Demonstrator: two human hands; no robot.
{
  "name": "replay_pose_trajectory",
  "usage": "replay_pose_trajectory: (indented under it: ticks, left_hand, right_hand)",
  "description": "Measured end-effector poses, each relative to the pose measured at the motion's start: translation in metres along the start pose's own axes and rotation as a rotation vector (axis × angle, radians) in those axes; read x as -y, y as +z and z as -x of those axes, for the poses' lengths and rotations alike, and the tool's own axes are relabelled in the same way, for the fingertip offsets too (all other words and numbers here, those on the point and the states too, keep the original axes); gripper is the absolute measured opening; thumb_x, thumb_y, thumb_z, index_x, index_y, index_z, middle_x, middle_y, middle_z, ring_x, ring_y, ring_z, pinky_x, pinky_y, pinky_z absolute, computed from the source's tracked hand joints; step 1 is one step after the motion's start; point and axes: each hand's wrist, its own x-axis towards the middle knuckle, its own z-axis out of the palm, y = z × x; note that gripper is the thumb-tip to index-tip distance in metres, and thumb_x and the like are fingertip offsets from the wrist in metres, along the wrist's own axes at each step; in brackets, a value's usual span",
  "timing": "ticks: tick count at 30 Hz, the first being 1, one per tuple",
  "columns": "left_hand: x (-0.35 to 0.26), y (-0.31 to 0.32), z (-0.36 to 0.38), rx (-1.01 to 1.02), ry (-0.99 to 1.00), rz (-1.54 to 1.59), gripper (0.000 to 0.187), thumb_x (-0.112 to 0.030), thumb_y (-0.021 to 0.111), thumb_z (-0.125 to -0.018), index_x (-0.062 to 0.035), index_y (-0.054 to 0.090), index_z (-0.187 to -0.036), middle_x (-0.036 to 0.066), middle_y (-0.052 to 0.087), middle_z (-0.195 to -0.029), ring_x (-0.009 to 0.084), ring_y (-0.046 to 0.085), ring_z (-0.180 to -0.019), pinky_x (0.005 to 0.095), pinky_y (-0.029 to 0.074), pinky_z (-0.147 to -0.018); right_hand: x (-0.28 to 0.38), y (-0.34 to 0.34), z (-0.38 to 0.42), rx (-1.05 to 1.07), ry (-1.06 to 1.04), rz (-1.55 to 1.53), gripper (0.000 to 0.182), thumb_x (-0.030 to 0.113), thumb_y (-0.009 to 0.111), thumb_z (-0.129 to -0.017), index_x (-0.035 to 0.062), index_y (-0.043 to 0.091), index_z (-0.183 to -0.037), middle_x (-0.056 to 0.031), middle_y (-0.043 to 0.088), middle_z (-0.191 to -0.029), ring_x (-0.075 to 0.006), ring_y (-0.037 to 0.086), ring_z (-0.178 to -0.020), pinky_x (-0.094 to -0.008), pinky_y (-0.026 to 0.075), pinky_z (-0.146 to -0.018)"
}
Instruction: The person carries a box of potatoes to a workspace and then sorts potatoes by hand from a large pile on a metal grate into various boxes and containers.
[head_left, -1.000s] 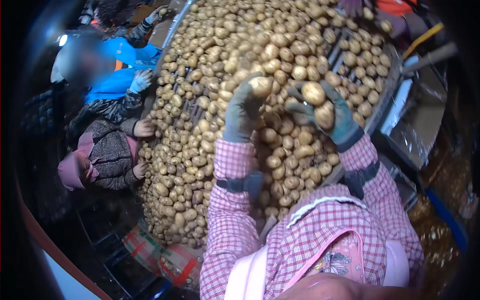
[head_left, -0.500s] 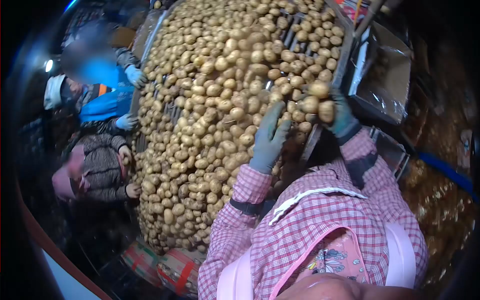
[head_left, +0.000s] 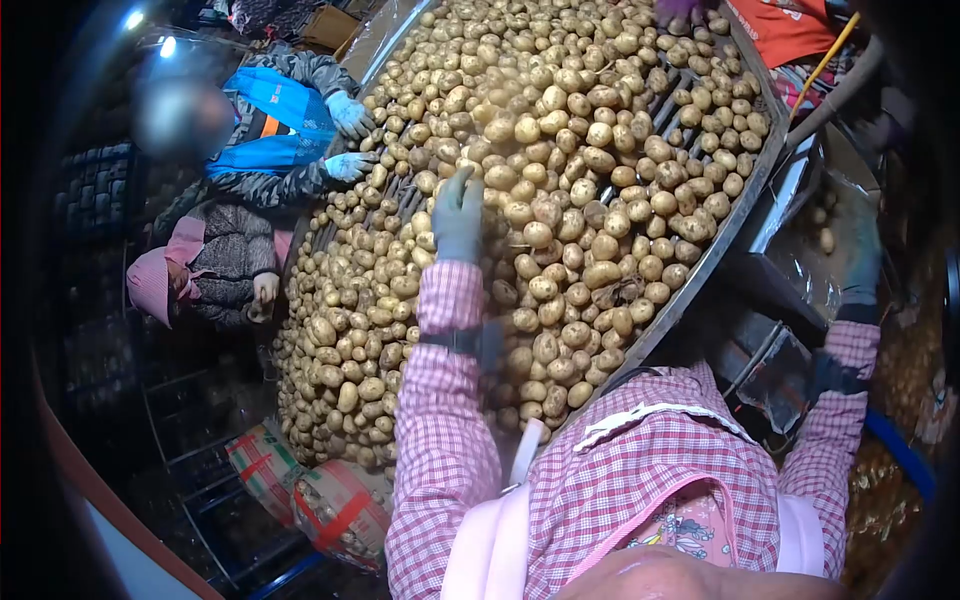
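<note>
Potatoes [head_left: 545, 345] lie heaped over a wide sorting table with dark rollers [head_left: 668, 100]. My left hand [head_left: 458, 218], in a grey-green glove, reaches out over the middle of the heap. Its fingers are stretched forward, and the fingertips are right at the potatoes there. On the far right, my gloved right hand [head_left: 860, 250] is at a box lined with clear plastic [head_left: 785, 225]. Motion smears its fingers, so I cannot tell whether they are open or closed. A few potatoes [head_left: 826, 240] show inside the box beside this hand.
Across the table stand a person in a blue apron [head_left: 270, 110] and a person in a pink hat [head_left: 150, 285]. A purple glove [head_left: 682, 12] shows at the far edge. A metal rim [head_left: 690, 290] borders the table. Packed bags [head_left: 340, 510] sit lower left; a blue hose [head_left: 905, 455] lies right.
My right hand has moved from the table's edge to the lined box, and the potatoes it held no longer show in it. My left hand has moved left and farther over the heap.
</note>
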Motion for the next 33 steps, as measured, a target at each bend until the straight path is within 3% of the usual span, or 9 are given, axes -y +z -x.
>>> replay_pose_trajectory:
  ticks: [7, 11, 12, 15, 20, 23, 25, 28, 33]
  left_hand:
    - [-0.015, 0.098, -0.093, 0.211, 0.333, -0.964, 0.065, -0.045, 0.069, -0.085, -0.0241, 0.053, -0.144, 0.013, 0.043, -0.154, 0.0351, 0.039, -0.141, 0.0490, 0.028, -0.118]
    - [-0.002, 0.071, -0.109, 0.025, 0.129, -0.886, 0.054, -0.041, 0.068, -0.084, -0.0241, 0.059, -0.135, 0.016, 0.050, -0.145, 0.0373, 0.049, -0.129, 0.0517, 0.036, -0.110]
    - [-0.008, 0.043, -0.126, 0.243, -0.154, -0.761, 0.055, -0.037, 0.067, -0.087, -0.0181, 0.058, -0.137, 0.020, 0.053, -0.142, 0.0401, 0.052, -0.127, 0.0467, 0.040, -0.109]
    - [0.082, -0.001, -0.112, -0.190, 0.063, -0.685, 0.055, -0.028, 0.066, -0.089, -0.0039, 0.055, -0.138, 0.028, 0.056, -0.135, 0.0419, 0.054, -0.125, 0.0458, 0.041, -0.109]
    - [-0.008, -0.021, 0.014, 0.027, -0.061, -0.357, 0.056, -0.020, 0.067, -0.093, -0.0029, 0.050, -0.144, 0.023, 0.039, -0.154, 0.0343, 0.039, -0.142, 0.0423, 0.031, -0.120]
    - [-0.048, -0.008, 0.070, 0.180, -0.235, -0.274, 0.056, -0.024, 0.063, -0.098, -0.0108, 0.045, -0.149, 0.021, 0.037, -0.156, 0.0364, 0.040, -0.142, 0.0443, 0.032, -0.121]
    - [-0.027, 0.004, 0.101, 0.103, -0.133, -0.219, 0.052, -0.019, 0.065, -0.096, -0.0086, 0.050, -0.144, 0.019, 0.049, -0.146, 0.0332, 0.048, -0.135, 0.0414, 0.037, -0.115]
    - [-0.011, 0.010, 0.131, 0.093, -0.144, -0.157, 0.046, -0.013, 0.064, -0.096, -0.0066, 0.054, -0.140, 0.016, 0.056, -0.138, 0.0281, 0.052, -0.130, 0.0379, 0.041, -0.111]
    - [0.005, -0.021, 0.169, 0.002, -0.223, -0.185, 0.047, -0.018, 0.066, -0.095, -0.0082, 0.056, -0.140, 0.019, 0.054, -0.143, 0.0333, 0.050, -0.133, 0.0412, 0.039, -0.114]
  right_hand:
    - [-0.030, 0.210, 0.057, 0.387, 0.420, -0.032, 0.038, 0.028, 0.051, -0.104, 0.0007, 0.063, -0.127, -0.0125, 0.068, -0.119, -0.0157, 0.070, -0.088, -0.0281, 0.059, -0.075]
    - [-0.039, 0.256, 0.066, 0.578, 0.495, 0.005, 0.040, 0.035, 0.056, -0.103, 0.0033, 0.065, -0.125, -0.0089, 0.069, -0.115, -0.0136, 0.070, -0.082, -0.0245, 0.058, -0.070]
    - [-0.040, 0.255, 0.066, 0.594, 0.508, 0.010, 0.040, 0.035, 0.056, -0.103, 0.0031, 0.065, -0.125, -0.0089, 0.069, -0.115, -0.0137, 0.070, -0.082, -0.0246, 0.058, -0.070]
    - [-0.043, 0.252, 0.066, 0.615, 0.557, 0.024, 0.039, 0.033, 0.056, -0.103, 0.0022, 0.064, -0.126, -0.0088, 0.069, -0.115, -0.0138, 0.070, -0.083, -0.0248, 0.058, -0.071]
    - [-0.047, 0.288, 0.056, 0.655, 0.654, 0.111, 0.034, 0.026, 0.058, -0.103, 0.0006, 0.064, -0.125, -0.0071, 0.069, -0.113, -0.0116, 0.067, -0.080, -0.0243, 0.057, -0.070]
    - [-0.049, 0.353, 0.019, 0.775, 0.410, 0.245, 0.034, 0.027, 0.063, -0.098, 0.0027, 0.068, -0.121, -0.0006, 0.069, -0.103, -0.0068, 0.062, -0.077, -0.0205, 0.049, -0.067]
    - [-0.091, 0.400, -0.017, 0.832, -0.174, 0.419, 0.035, 0.029, 0.062, -0.096, 0.0051, 0.067, -0.122, -0.0114, 0.072, -0.104, -0.0217, 0.068, -0.091, -0.0348, 0.053, -0.082]
    - [-0.142, 0.463, -0.066, 0.830, -0.219, 0.841, 0.047, 0.034, 0.059, -0.091, 0.0050, 0.061, -0.128, -0.0231, 0.066, -0.121, -0.0396, 0.064, -0.110, -0.0432, 0.050, -0.096]
    - [-0.159, 0.514, -0.082, 0.855, -0.387, 1.322, 0.046, 0.028, 0.054, -0.088, 0.0051, 0.061, -0.127, -0.0209, 0.064, -0.130, -0.0376, 0.062, -0.119, -0.0455, 0.048, -0.103]
